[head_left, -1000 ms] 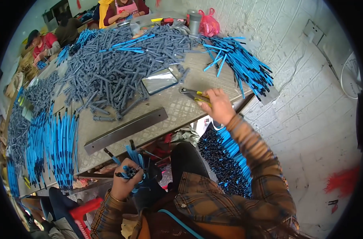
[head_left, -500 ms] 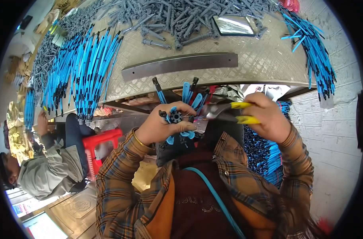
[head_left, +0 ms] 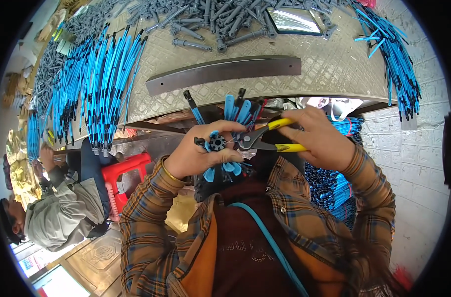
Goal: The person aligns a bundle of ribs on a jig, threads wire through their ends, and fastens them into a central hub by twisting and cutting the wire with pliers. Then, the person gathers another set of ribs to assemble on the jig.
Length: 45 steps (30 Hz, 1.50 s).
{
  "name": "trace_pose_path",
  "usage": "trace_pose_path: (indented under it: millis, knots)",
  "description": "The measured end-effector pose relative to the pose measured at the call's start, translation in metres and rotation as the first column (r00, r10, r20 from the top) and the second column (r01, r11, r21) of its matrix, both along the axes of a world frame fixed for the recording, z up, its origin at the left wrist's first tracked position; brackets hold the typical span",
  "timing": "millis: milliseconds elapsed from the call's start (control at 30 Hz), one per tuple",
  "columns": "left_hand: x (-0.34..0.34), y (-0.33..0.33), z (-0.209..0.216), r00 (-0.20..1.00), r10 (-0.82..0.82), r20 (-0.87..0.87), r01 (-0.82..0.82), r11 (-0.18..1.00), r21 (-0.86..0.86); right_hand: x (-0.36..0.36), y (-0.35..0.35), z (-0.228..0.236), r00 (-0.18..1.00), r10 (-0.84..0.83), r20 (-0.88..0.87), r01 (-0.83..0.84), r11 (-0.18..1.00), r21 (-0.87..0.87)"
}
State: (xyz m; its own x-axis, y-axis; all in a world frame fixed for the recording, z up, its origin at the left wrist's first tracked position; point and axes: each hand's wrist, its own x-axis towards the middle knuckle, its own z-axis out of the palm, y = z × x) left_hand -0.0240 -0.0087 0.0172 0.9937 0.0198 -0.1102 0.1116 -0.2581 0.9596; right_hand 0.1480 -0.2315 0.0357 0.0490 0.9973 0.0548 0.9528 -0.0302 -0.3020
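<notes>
My left hand [head_left: 198, 151] is closed round a black notched hub [head_left: 217, 143] with flat blue ribs [head_left: 229, 106] and black-tipped ends fanning out above and below it. A thin wire [head_left: 231, 142] sticks out from the hub's right side, between my thumb and fingers. My right hand [head_left: 324, 141] grips yellow-handled pliers [head_left: 284, 134], handles spread apart. Their dark metal head points left and meets the wire near my left fingertips; whether the jaws close on it is too small to tell.
A grey bar [head_left: 225, 73] lies along the near table edge [head_left: 334, 94]. Behind it are heaped grey plastic pieces [head_left: 225, 22] and a mirror-like plate [head_left: 294, 21]. Blue strip bundles [head_left: 104, 89] lie left, more [head_left: 403, 74] right. A co-worker [head_left: 62, 213] sits left beside a red stool [head_left: 124, 178].
The pliers have moved left, from beside the hub to the wire at my left fingertips. My left hand still holds the hub in about the same place. The view has tilted slightly.
</notes>
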Motion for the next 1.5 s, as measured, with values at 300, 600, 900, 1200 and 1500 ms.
trace_pose_path:
  millis: [300, 600, 900, 1200, 1500]
  knots:
    - [0.002, 0.002, 0.002, 0.998, -0.063, -0.022, 0.063, 0.997, 0.033, -0.007, 0.004, -0.023, 0.942, 0.089, -0.323, -0.105, 0.994, -0.034]
    - [0.006, -0.001, 0.004, 0.994, -0.081, 0.076, 0.071, 0.99, 0.125, -0.017, 0.002, -0.032, 0.964, 0.053, -0.261, -0.028, 0.994, 0.101]
    - [0.003, -0.002, 0.006, 0.996, -0.088, 0.016, 0.086, 0.993, 0.086, -0.018, 0.0, -0.032, 0.964, 0.037, -0.262, -0.017, 0.997, 0.078]
    - [0.009, 0.001, 0.001, 0.991, -0.132, 0.025, 0.128, 0.982, 0.14, -0.001, -0.009, -0.032, 0.94, 0.081, -0.332, -0.084, 0.996, 0.004]
    - [-0.012, 0.009, -0.03, 0.988, -0.15, 0.034, 0.145, 0.984, 0.101, -0.042, -0.021, -0.111, -0.559, -0.268, -0.784, -0.506, 0.86, 0.066]
